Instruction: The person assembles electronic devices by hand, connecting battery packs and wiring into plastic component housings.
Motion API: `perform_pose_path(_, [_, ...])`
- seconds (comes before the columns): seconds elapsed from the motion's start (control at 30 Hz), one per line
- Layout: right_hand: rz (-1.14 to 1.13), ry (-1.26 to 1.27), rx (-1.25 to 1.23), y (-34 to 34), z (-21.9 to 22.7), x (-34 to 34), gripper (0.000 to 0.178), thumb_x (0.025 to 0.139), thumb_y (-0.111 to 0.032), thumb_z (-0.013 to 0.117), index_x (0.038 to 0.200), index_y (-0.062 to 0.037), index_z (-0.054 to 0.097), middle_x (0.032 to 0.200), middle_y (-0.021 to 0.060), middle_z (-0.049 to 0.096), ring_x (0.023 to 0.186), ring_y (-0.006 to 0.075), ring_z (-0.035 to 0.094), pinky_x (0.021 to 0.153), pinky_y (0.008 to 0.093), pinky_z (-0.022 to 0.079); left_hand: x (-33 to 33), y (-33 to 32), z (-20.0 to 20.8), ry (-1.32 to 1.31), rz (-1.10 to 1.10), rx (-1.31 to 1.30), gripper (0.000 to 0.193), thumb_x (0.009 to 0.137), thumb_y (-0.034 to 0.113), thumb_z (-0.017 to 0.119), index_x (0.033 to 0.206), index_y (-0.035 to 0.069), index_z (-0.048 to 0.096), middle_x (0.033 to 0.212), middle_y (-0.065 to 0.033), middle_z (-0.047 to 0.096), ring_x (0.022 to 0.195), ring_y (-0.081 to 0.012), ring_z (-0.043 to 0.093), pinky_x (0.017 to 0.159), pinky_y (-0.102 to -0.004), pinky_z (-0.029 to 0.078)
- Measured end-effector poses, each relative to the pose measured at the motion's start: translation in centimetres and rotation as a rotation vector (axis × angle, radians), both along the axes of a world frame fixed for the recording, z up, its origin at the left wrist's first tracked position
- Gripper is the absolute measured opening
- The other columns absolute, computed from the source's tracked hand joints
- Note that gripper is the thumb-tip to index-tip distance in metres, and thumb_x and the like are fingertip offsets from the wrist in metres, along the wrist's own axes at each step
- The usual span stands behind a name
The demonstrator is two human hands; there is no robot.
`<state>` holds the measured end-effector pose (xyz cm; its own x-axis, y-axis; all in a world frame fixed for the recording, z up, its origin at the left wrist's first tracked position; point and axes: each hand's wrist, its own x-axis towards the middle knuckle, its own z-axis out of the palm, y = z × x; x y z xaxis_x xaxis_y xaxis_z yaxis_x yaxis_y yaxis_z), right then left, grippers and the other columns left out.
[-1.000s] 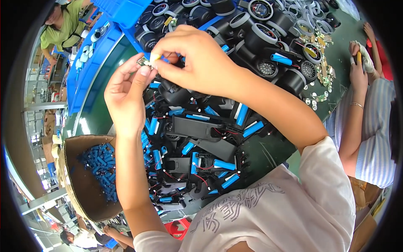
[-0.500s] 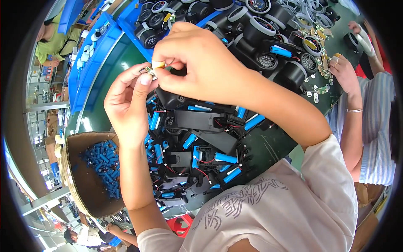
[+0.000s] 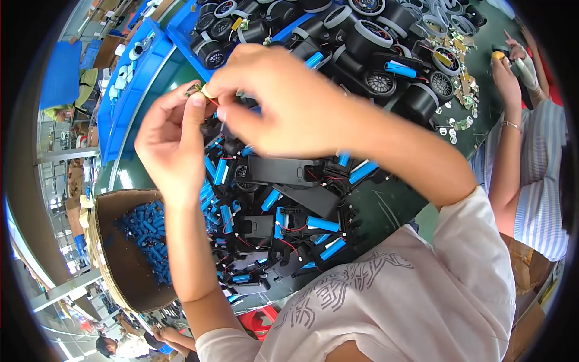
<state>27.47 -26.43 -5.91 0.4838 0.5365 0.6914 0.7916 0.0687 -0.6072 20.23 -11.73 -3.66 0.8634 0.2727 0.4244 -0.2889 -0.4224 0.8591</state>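
Observation:
My left hand is raised above the table, thumb and fingers pinching a small circuit board. Close against it, my right hand has its thumb and forefinger drawn together at the board, blurred by motion. Something yellow covers or sits at that forefinger's tip; I cannot tell which. A short red wire shows between the two hands, seemingly in the right fingers' pinch. Below lie black plastic housings and blue cylindrical battery cells with red leads, heaped together on the green table.
A cardboard box of blue cells stands at the left. Behind are a blue tray of black wheeled parts and another blue bin. Grey rings and loose circuit boards lie at right, near a co-worker's hand.
Both my hands have shifted slightly left, with the board still in the left one. My right hand has become blurred. At right, the co-worker's hand has lifted away from the loose boards.

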Motion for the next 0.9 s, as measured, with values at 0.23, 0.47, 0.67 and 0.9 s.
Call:
perform_pose_path(0.23, [1.092,0.824,-0.199,0.0,-2.4,6.9,0.088,0.067,-0.009,0.071,0.140,-0.0106,0.021,0.136,0.0230,0.027,0.124,0.0265,0.032,0.100,0.0363,0.027,-0.3,0.9,6.7,0.213,-0.409,-0.079,0.025,0.080,0.000,0.053,0.104,-0.005,0.055,0.093,-0.0160,0.061,0.077,-0.0154,0.059,0.064,-0.0228,0.049])
perform_pose_path(0.47, [1.534,0.975,-0.286,2.7,-1.4,2.8,0.070,0.063,0.000,0.071,0.126,-0.0059,0.042,0.114,0.0039,0.055,0.104,0.0124,0.050,0.088,0.0259,0.039,-3.2,2.6,7.3,0.119,-0.678,0.064,0.032,0.076,0.012,0.066,0.103,-0.005,0.060,0.086,-0.0168,0.055,0.067,-0.0171,0.054,0.059,-0.0250,0.045])
perform_pose_path(0.67, [1.442,1.012,-0.338,1.7,-1.0,0.9,0.084,0.050,-0.009,0.082,0.121,-0.0014,0.039,0.113,0.0084,0.052,0.106,0.0168,0.046,0.092,0.0289,0.034,-4.6,2.5,6.3,0.091,-0.646,-0.012,0.029,0.070,0.011,0.072,0.092,-0.004,0.062,0.079,-0.0132,0.053,0.065,-0.0206,0.054,0.055,-0.0276,0.043])
perform_pose_path(0.9, [1.473,0.967,-0.410,2.2,-1.1,-0.5,0.068,0.054,-0.010,0.083,0.107,-0.0043,0.041,0.095,0.0021,0.049,0.093,0.0119,0.048,0.085,0.0262,0.037,-5.6,1.7,6.5,0.170,-0.658,0.033,0.022,0.070,0.005,0.071,0.089,-0.005,0.064,0.080,-0.0141,0.055,0.067,-0.0205,0.057,0.057,-0.0274,0.046])
